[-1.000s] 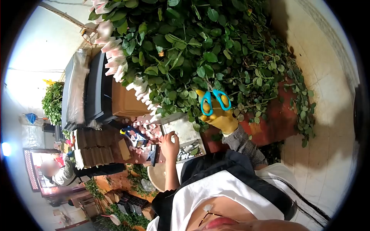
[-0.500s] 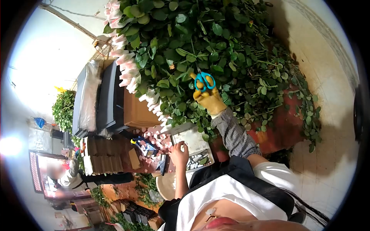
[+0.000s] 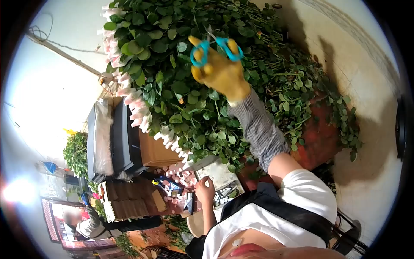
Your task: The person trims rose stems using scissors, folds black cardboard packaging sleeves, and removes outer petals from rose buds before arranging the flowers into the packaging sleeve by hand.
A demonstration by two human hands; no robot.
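Observation:
My right hand [image 3: 222, 75], in a yellow glove, is closed on scissors [image 3: 235, 51] with turquoise handles. Its fingers pass through the loops, and the blades point into the leafy green stems [image 3: 185, 86]. My bare left hand [image 3: 204, 191] is lower in the view, beside a pale tray [image 3: 220, 172]. Thumb and fingers are curled together; whatever they may hold is too small to make out. Pink-and-white netted flower heads [image 3: 137, 110] line the left edge of the foliage.
Cardboard stacks [image 3: 125, 199], a brown box [image 3: 155, 151] and dark boxes [image 3: 123, 142] stand at the left. Pink petals [image 3: 183, 177] are scattered near the tray. Another person [image 3: 92, 224] is in the left background. A red surface [image 3: 317, 142] lies under the stems at right.
My right hand has moved up and left over the foliage with the scissors, its arm more extended. The view has shifted; my left hand remains beside the tray.

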